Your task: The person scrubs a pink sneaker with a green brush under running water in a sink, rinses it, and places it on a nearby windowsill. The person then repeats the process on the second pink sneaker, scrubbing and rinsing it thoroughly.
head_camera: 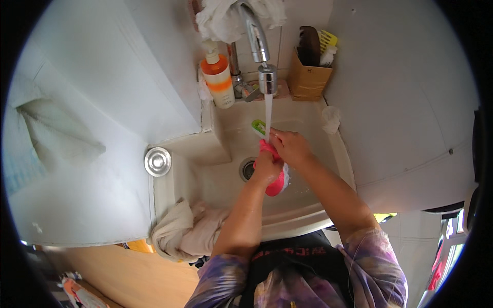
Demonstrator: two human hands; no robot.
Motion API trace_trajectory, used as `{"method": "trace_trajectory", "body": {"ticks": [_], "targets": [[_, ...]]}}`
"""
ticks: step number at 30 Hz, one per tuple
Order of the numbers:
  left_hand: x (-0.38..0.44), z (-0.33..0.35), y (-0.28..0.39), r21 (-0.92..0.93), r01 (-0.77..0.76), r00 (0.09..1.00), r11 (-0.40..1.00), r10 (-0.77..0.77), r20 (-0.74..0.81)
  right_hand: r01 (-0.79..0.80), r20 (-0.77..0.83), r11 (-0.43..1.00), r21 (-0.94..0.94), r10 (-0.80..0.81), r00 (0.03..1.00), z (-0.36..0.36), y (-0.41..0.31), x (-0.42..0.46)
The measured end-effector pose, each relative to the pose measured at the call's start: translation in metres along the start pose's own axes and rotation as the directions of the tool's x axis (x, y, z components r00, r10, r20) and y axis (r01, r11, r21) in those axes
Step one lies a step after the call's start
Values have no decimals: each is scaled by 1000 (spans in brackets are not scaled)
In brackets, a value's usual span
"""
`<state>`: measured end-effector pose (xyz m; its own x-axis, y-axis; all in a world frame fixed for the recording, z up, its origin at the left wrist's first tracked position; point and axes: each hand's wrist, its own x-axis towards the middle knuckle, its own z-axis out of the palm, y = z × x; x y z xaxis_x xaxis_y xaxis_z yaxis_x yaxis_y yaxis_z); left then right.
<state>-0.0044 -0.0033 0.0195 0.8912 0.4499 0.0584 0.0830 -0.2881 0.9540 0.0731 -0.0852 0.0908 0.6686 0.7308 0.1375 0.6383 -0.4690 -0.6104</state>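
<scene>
My left hand [267,168] is closed around a pink item [275,188], which looks like a scrubbing brush with white bristles along its right edge. A green-and-white end [259,127], apparently its handle, sticks out past my fingers toward the tap. My right hand [293,147] rests against the upper part of the same item, fingers bent over it; whether it grips is hard to see. Water runs from the chrome faucet [267,79] onto the item and my right fingertips. Both hands are over the white sink basin [304,196], beside the drain [247,169].
A pump bottle [219,82] and a box with a comb [310,77] stand on the back ledge. A metal drain strainer [158,161] sits on the left rim. Damp cloths [188,231] drape over the front left edge. Walls close in on both sides.
</scene>
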Motion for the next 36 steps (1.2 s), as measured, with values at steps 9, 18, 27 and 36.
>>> {"method": "trace_trajectory", "body": {"ticks": [9, 18, 27, 36], "targets": [[2, -20, -4, -18, 127, 991, 992, -126, 35, -119, 85, 988, 97, 111, 990, 3, 4, -19], [1, -16, -12, -196, 59, 998, 979, -61, -8, -36, 133, 996, 79, 25, 991, -17, -5, -23], [-6, -11, 6, 515, -224, 969, 827, 246, 26, -26, 214, 968, -250, 81, 974, -31, -9, 9], [-9, 12, 7, 528, -375, 927, 762, 325, 189, 3, 397, 919, -395, 167, 903, -31, -4, 21]]}}
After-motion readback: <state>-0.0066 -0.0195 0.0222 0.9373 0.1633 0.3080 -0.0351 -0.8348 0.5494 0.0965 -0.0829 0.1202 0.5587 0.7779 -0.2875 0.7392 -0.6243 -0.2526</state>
